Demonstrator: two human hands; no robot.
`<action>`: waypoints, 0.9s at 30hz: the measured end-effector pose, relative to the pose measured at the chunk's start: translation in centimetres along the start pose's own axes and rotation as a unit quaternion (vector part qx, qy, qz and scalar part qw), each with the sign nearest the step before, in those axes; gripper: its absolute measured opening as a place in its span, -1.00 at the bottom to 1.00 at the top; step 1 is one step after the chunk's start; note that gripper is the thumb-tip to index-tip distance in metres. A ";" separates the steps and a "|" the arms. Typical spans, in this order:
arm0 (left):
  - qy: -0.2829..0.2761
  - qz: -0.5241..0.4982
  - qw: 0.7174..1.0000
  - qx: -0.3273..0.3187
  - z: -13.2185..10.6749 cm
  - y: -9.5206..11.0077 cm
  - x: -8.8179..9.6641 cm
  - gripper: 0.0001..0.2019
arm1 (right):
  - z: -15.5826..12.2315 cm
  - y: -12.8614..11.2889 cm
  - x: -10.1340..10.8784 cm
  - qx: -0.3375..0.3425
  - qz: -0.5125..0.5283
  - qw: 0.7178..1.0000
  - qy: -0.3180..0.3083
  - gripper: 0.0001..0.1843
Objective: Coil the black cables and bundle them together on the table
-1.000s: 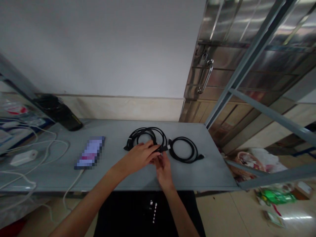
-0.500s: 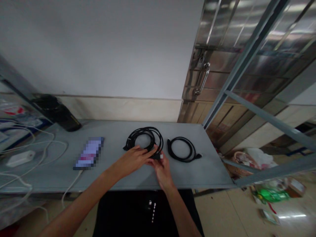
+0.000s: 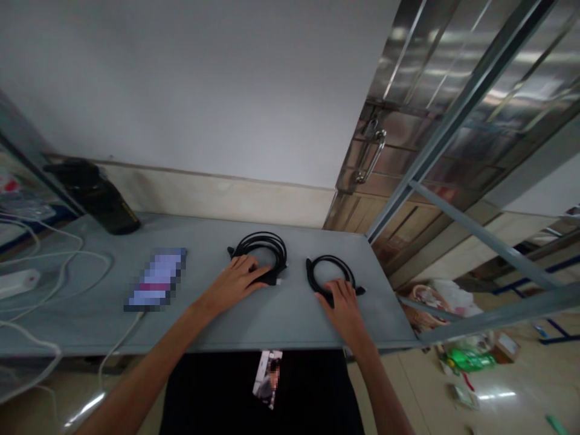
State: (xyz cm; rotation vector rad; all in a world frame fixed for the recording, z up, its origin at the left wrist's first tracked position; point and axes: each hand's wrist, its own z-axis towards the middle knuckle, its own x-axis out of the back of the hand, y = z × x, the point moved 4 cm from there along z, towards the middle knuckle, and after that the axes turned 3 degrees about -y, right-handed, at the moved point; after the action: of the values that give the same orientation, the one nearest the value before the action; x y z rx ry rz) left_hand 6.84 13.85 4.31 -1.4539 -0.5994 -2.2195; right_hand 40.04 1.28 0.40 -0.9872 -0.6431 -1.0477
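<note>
On the grey tabletop lie two coils of black cable. My left hand [image 3: 235, 281] grips the near edge of the larger cable coil [image 3: 260, 237], its fingers curled over the loops and its thumb and forefinger reaching along them. A cable plug with a light metal end [image 3: 278, 281] pokes out beside that thumb. To the right, my right hand [image 3: 343, 302] has its fingers over the near side of the smaller cable coil [image 3: 335, 258], the thumb at the inner left. This coil's dark plug [image 3: 360, 290] sticks out on the right. Both coils rest on the table.
A phone [image 3: 156, 278] with a blurred screen and a white charging cable [image 3: 120, 347] lies left. Behind it stands a black bottle [image 3: 97, 196]. White cords and a white adapter [image 3: 18, 283] are at far left. A metal frame post [image 3: 408, 187] rises at the table's right end.
My right hand has left the larger coil and moved right onto the smaller one. My left hand stays at the larger coil, now nearer its left part. The view has shifted slightly.
</note>
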 end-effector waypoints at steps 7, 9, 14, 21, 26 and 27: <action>0.031 -0.012 0.997 0.064 -1.1 0.5 0.2 -0.52 | -0.5 -0.6 -0.2 0.028 -0.005 0.999 -0.017 -0.34; 0.067 -0.011 0.995 0.073 -1.7 1.7 1.3 -0.47 | -0.7 -1.2 0.6 -0.003 0.040 0.999 0.002 -0.32; 0.156 -0.092 0.980 0.079 -3.3 7.3 3.6 -0.52 | -0.8 -3.3 4.6 -0.149 0.190 0.967 0.086 -0.33; -0.039 -0.471 0.852 0.227 -3.9 17.2 1.9 -0.50 | -2.6 -10.2 6.5 -0.305 0.431 0.839 0.128 -0.36; 0.003 -0.608 0.723 0.328 -3.8 17.5 2.8 -0.59 | -5.2 -12.0 5.9 -0.338 0.489 0.799 0.090 -0.38; 0.021 -0.607 0.721 0.333 -4.0 16.6 3.2 -0.62 | -5.4 -11.8 5.8 -0.338 0.508 0.790 0.066 -0.37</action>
State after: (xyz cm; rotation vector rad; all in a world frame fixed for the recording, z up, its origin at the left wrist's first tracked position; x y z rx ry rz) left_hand 12.00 -2.33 7.93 -0.5586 -2.5672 -2.2417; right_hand 31.38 -7.85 6.94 -1.5906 0.4582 -0.3192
